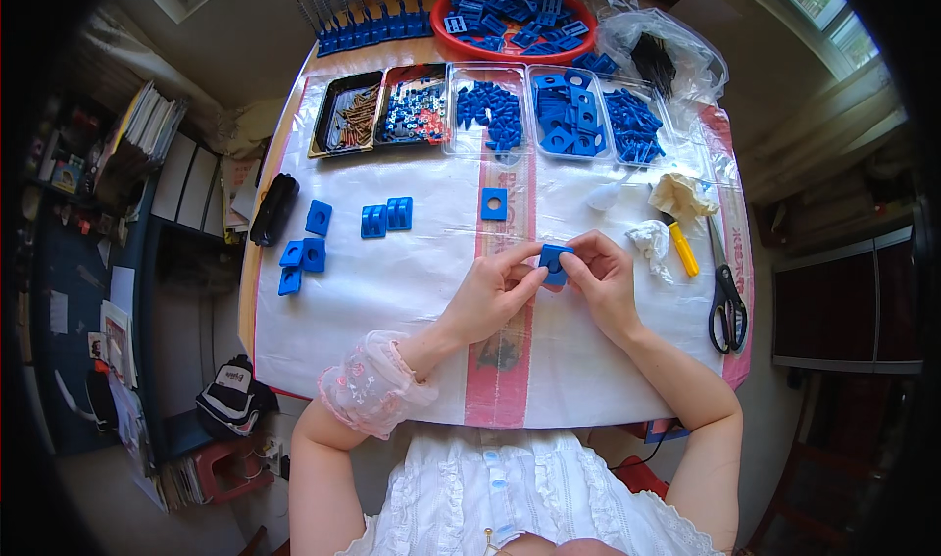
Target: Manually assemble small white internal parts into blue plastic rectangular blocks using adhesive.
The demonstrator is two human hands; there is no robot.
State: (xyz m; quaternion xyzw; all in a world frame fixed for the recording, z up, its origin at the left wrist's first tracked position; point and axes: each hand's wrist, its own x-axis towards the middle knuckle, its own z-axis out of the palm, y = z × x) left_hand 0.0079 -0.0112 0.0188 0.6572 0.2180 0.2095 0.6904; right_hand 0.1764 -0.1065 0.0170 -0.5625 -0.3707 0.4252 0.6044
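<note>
While both hands met over the white-sheeted worktop [397, 54], the left hand [502, 286] pinched one side of a small blue piece [556, 259] between curled fingers and thumb. Right hand [600, 279] closed on the opposite side, thumb laid against it; neither stood open. Step in hand, as judged: close two-handed work on that single piece, perhaps pressing or seating something. Next move seemed to call for a steady left pinch and fine pressure from the right fingertips.

Fingers covered much of the piece; its underside, and any second part in the grip, could not be made out. Just beyond lay a blue plate with a round hole [485, 204]. Leftward, two ribbed blue pieces [373, 222] sat side by side, then a loose group of four [314, 255].

Farther out: a row of trays [321, 134], small contents too fine to sort. To the right, the far end of a yellow-handled tool [683, 252] was hidden by crumpled cloth [683, 197]. Wire-stemmed blue holders [363, 36] ran off the top edge.
</note>
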